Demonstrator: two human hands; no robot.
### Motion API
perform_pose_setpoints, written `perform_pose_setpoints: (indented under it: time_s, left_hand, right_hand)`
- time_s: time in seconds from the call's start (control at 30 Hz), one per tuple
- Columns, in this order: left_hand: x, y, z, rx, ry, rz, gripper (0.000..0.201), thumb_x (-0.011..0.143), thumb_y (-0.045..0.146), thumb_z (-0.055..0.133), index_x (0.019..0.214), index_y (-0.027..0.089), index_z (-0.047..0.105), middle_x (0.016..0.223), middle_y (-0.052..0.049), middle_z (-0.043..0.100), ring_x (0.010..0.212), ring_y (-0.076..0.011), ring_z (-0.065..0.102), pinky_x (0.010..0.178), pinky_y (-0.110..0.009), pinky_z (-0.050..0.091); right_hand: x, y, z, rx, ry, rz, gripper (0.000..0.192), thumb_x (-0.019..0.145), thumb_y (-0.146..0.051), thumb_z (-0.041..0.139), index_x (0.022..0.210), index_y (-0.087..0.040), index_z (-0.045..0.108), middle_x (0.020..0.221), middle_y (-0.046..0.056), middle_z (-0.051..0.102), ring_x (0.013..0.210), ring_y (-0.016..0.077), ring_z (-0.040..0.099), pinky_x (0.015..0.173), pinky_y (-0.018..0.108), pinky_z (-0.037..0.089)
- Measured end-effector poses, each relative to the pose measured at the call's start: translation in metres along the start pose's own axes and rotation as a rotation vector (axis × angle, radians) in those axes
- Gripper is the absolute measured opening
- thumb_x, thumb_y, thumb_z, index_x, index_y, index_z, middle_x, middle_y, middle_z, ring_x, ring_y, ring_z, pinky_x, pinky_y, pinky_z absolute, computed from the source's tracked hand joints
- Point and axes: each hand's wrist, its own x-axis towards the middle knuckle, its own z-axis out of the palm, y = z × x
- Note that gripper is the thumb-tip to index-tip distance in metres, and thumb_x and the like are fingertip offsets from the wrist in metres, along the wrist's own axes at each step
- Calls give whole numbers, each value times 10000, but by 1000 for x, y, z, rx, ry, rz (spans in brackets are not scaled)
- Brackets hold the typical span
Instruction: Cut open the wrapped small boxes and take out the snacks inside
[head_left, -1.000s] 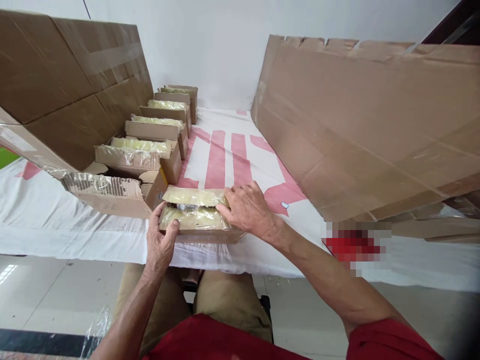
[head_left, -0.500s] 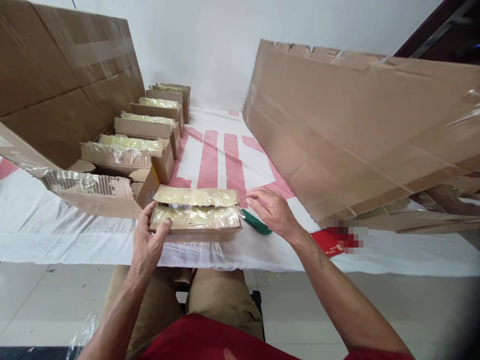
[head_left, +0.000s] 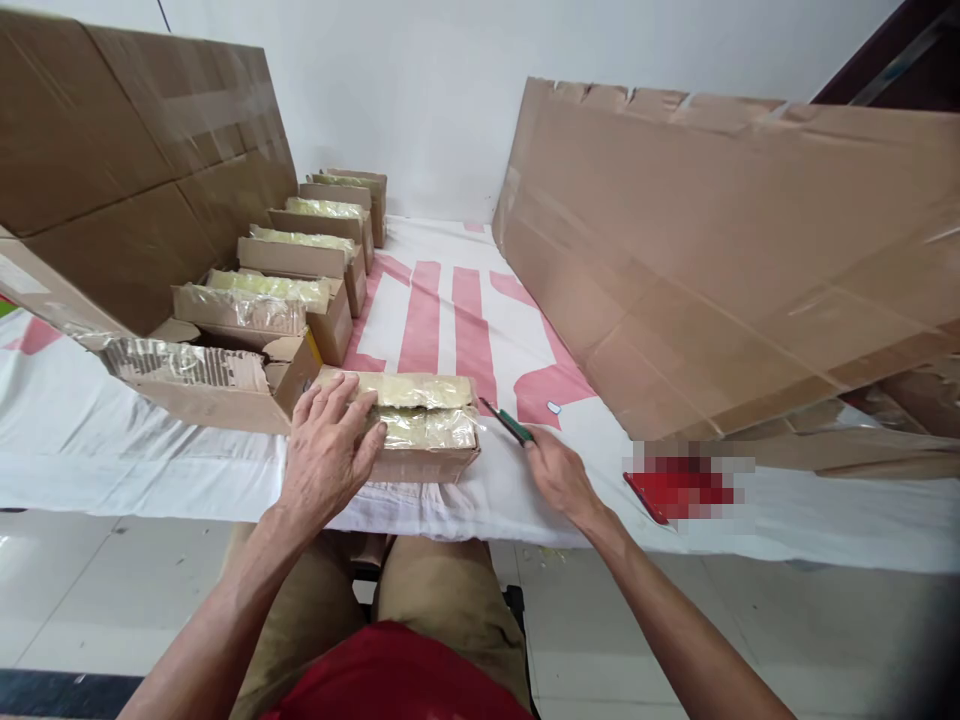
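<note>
A: Where is the small carton point(head_left: 427, 465)?

B: Just below the centre of the frame, on the white tablecloth point(head_left: 517, 505) near its front edge. That spot probably suits both hands, being close to the body.

A: What is the left hand point(head_left: 326, 450) doing?

B: It lies over the carton's left end, fingers spread across the top and not closed around anything. I'd say it steadies the box from that side, leaving the right end uncovered.

A: And what's on top?

B: Two yellowish, film-covered strips point(head_left: 420, 391) with a narrow dark gap between them. I can't tell what lies below.

A: The right hand point(head_left: 559, 475)?

B: Closed around a green-handled tool point(head_left: 514, 424), most likely a knife. Its dark, narrow tip points up and left, just beside the carton's right end; whether it touches I can't make out. The grip sits at the back of the handle, presumably so the fingers stay clear of the tip.

A: What about the surroundings?

B: A row of cartons point(head_left: 330, 320) runs back through the upper left, lined up perhaps to stay within order and reach. A large cardboard box point(head_left: 97, 200) rises behind it, and a cardboard panel point(head_left: 720, 260) leans across the upper right. A red packet point(head_left: 646, 497), partly blurred, lies at lower right.
</note>
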Motion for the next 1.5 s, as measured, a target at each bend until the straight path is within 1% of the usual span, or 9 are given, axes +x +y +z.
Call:
perform_pose_setpoints:
  time_s: [0.1,0.23,0.33,0.47,0.63,0.8,1.03,1.27,1.5]
  left_hand:
    - [-1,0,5,31,20,-101,341,964,232,561,1262,132,696,1393,-206,672,1366,-398,588,1122,-567,458]
    - [8,3,2,52,-12,-169,328,911,190,591,1204,152,733,1357,-192,692,1281,-407,633,1042,-572,501]
    - [18,3,0,86,-47,-177,263,898,158,611,1106,177,770,1349,-174,705,1295,-410,617,1009,-570,505]
    - [21,1,4,97,-9,-167,219,955,175,593,1017,215,799,1219,-123,773,1200,-357,670,960,-524,499]
    - [13,-1,12,69,66,-172,243,990,204,575,1042,237,810,1195,-101,792,1132,-314,689,957,-503,470]
    - [11,-4,16,13,95,-157,250,975,207,578,1000,266,820,1161,-85,803,1137,-317,678,962,-511,442]
    - [10,-5,17,-37,116,-179,260,975,207,572,1010,269,822,1160,-85,800,1124,-311,677,976,-509,421]
    - [8,-6,17,-4,135,-149,259,996,220,565,1010,256,820,1145,-89,806,1120,-312,689,964,-501,429]
    - [7,-10,15,-30,121,-147,252,993,232,567,996,270,816,1132,-78,806,1121,-307,682,971,-496,418]
  right_hand:
    - [-14,7,-31,239,177,-11,379,1063,-327,390,1254,-161,673,1002,81,778,867,243,723,759,331,551]
    - [-26,-15,-73,241,353,-293,326,1057,-336,528,1323,-206,665,1127,86,754,997,236,722,878,337,561]
    - [-25,-44,-87,122,348,-508,314,1031,-253,598,1336,-211,658,1126,83,729,986,208,718,846,304,563]
    - [-17,-73,-87,-46,293,-638,276,1033,-209,570,1284,-177,680,1028,70,704,804,167,685,677,272,529]
    - [-12,-92,-89,-279,278,-627,264,1040,-218,543,1244,-165,702,943,58,682,687,156,618,599,284,465]
    - [-24,-92,-94,-440,318,-557,294,1048,-220,523,1286,-176,689,959,79,703,744,183,642,618,303,467]
    - [-29,-85,-95,-445,352,-597,283,1041,-217,542,1273,-187,701,994,87,713,773,184,651,669,307,475]
    - [-18,-95,-93,-494,358,-648,294,1058,-203,503,1263,-168,710,911,65,683,678,161,587,609,305,417]
    - [-31,-62,-103,-592,364,-524,290,1058,-224,515,1269,-200,713,940,82,713,695,177,629,578,315,402]
